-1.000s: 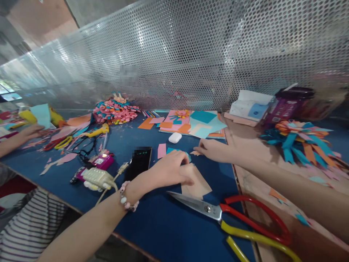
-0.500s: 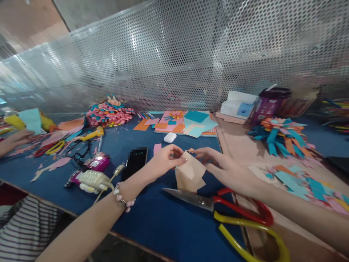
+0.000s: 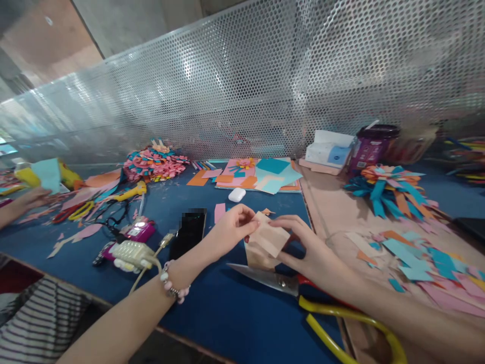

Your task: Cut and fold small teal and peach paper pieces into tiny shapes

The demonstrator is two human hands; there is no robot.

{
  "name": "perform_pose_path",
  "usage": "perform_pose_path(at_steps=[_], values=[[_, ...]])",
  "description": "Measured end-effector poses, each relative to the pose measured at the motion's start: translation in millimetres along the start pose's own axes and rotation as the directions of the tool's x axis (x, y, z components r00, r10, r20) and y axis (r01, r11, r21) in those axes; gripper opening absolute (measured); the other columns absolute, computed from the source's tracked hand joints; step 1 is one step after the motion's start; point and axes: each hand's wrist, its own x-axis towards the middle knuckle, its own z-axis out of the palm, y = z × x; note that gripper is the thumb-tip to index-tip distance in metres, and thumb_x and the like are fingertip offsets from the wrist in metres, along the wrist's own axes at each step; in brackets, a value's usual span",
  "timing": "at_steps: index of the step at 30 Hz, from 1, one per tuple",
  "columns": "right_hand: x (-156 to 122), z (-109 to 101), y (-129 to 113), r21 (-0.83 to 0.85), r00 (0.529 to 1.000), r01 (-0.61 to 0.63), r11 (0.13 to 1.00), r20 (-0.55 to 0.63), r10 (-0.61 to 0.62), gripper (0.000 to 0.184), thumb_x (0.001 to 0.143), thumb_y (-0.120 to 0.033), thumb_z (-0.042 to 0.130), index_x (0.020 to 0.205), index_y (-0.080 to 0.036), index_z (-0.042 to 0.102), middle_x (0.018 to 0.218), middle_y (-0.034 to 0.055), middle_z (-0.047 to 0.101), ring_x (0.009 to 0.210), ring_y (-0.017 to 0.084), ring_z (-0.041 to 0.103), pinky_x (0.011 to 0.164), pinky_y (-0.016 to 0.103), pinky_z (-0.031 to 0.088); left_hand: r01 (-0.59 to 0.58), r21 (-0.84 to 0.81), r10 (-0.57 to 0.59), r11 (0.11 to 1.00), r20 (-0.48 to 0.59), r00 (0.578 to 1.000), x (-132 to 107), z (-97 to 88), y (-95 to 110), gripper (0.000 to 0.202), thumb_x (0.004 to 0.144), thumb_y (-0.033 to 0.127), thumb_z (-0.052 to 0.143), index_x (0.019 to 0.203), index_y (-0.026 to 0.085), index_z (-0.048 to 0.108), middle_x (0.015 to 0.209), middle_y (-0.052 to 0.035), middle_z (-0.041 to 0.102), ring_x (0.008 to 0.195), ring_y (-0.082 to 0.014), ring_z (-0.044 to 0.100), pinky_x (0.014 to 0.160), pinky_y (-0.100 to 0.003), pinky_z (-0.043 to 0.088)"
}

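A small cream paper piece (image 3: 271, 237) is pinched at its upper left corner by my left hand (image 3: 232, 228), thumb in front. My right hand (image 3: 308, 247) has its fingertips along the paper's upper edge and its thumb by the lower right corner, gripping it there. Under it, another cream paper piece (image 3: 259, 260) lies on the blue tabletop (image 3: 235, 313). Large scissors (image 3: 271, 279) with red and yellow handles lie just below my hands, blades closed; my right forearm covers much of the red handle.
Left of my hands are a phone (image 3: 189, 235), a power strip (image 3: 131, 251) and a yellow glue gun (image 3: 131, 192). Another person's hand (image 3: 28, 202) is at far left. Behind are coloured papers (image 3: 278, 174) and an earbud case (image 3: 237, 194). Paper scraps (image 3: 413, 258) and a dark cup (image 3: 373, 149) stand right.
My right hand has closed in on the cream paper, its thumb now at the lower right corner. The paper has tilted flatter. My left hand keeps its pinch.
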Motion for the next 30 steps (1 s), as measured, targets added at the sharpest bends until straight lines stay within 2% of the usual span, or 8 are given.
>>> perform_pose_path(at_steps=[4, 7, 11, 14, 18, 22, 26, 30], values=[[0, 1, 1, 0.127, 0.993, -0.121, 0.985, 0.028, 0.118, 0.066, 0.077, -0.027, 0.066, 0.133, -0.026, 0.031, 0.122, 0.008, 0.05, 0.105, 0.02, 0.055, 0.086, 0.038, 0.051, -0.003, 0.01, 0.002, 1.0, 0.021, 1.0, -3, 2.9, 2, 0.019, 0.081, 0.03, 0.057, 0.084, 0.017, 0.046, 0.077, 0.0018, 0.052, 0.063, -0.0092, 0.052, 0.059, -0.024, 0.045], [-1, -1, -1, 0.172, 0.977, -0.209, 0.963, 0.071, 0.199, 0.072, 0.076, -0.031, 0.068, 0.136, -0.029, 0.029, 0.121, 0.0058, 0.052, 0.103, 0.02, 0.056, 0.085, 0.036, 0.051, -0.01, 0.015, 0.01, 1.0, 0.028, 1.0, -4, 3.8, 3, 0.017, 0.081, 0.028, 0.057, 0.084, 0.017, 0.044, 0.076, 0.0024, 0.051, 0.061, -0.0089, 0.052, 0.058, -0.024, 0.047], [0, -5, -8, 0.15, 0.963, -0.266, 0.952, 0.093, 0.254, 0.048, 0.075, -0.038, 0.068, 0.116, -0.026, 0.047, 0.109, 0.0018, 0.058, 0.094, 0.019, 0.056, 0.079, 0.031, 0.049, -0.034, 0.019, 0.032, 0.999, 0.085, 0.996, -6, 4.1, 3, 0.015, 0.082, 0.026, 0.056, 0.085, 0.017, 0.045, 0.077, 0.0017, 0.052, 0.061, -0.0092, 0.054, 0.06, -0.026, 0.049], [2, -7, -11, 0.159, 0.956, -0.285, 0.945, 0.114, 0.269, 0.031, 0.078, -0.04, 0.065, 0.101, -0.023, 0.052, 0.095, -0.0005, 0.059, 0.085, 0.017, 0.056, 0.073, 0.029, 0.047, -0.05, 0.038, 0.045, 0.998, 0.133, 0.99, -6, 4.3, 4, 0.013, 0.082, 0.025, 0.055, 0.087, 0.017, 0.046, 0.078, 0.0007, 0.054, 0.065, -0.0109, 0.055, 0.062, -0.027, 0.05], [4, -8, -13, 0.204, 0.946, -0.323, 0.924, 0.103, 0.308, 0.024, 0.078, -0.038, 0.064, 0.09, -0.02, 0.053, 0.085, -0.0018, 0.056, 0.079, 0.014, 0.053, 0.068, 0.025, 0.044, -0.061, 0.108, 0.045, 0.992, 0.147, 0.988, -9, 5.4, 5, 0.016, 0.083, 0.03, 0.054, 0.092, 0.017, 0.05, 0.083, -0.0015, 0.056, 0.073, -0.0137, 0.057, 0.064, -0.027, 0.049], [4, -8, -14, 0.149, 0.944, -0.326, 0.933, 0.092, 0.316, 0.02, 0.08, -0.037, 0.061, 0.081, -0.019, 0.052, 0.074, -0.0037, 0.051, 0.069, 0.011, 0.046, 0.06, 0.022, 0.037, -0.053, 0.161, 0.023, 0.986, 0.181, 0.983, -12, 7.5, 5, 0.028, 0.08, 0.038, 0.059, 0.097, 0.018, 0.052, 0.087, -0.002, 0.058, 0.078, -0.0142, 0.056, 0.067, -0.026, 0.047], [3, -6, -12, 0.089, 0.949, -0.308, 0.947, 0.096, 0.3, 0.021, 0.081, -0.036, 0.059, 0.075, -0.018, 0.049, 0.067, -0.0052, 0.046, 0.062, 0.009, 0.04, 0.054, 0.021, 0.032, -0.052, 0.214, 0.011, 0.975, 0.191, 0.982, -12, 9.9, 2, 0.031, 0.076, 0.042, 0.064, 0.093, 0.017, 0.056, 0.083, -0.0013, 0.059, 0.073, -0.0132, 0.055, 0.065, -0.025, 0.044], [3, -2, -9, 0.068, 0.949, -0.308, 0.949, 0.083, 0.303, 0.025, 0.08, -0.039, 0.06, 0.073, -0.018, 0.047, 0.066, -0.0053, 0.046, 0.061, 0.009, 0.04, 0.053, 0.021, 0.032, -0.068, 0.246, 0.025, 0.967, 0.175, 0.984, -11, 11.3, 2, 0.029, 0.076, 0.043, 0.063, 0.086, 0.016, 0.059, 0.084, -0.0023, 0.061, 0.074, -0.0141, 0.056, 0.067, -0.026, 0.045]])
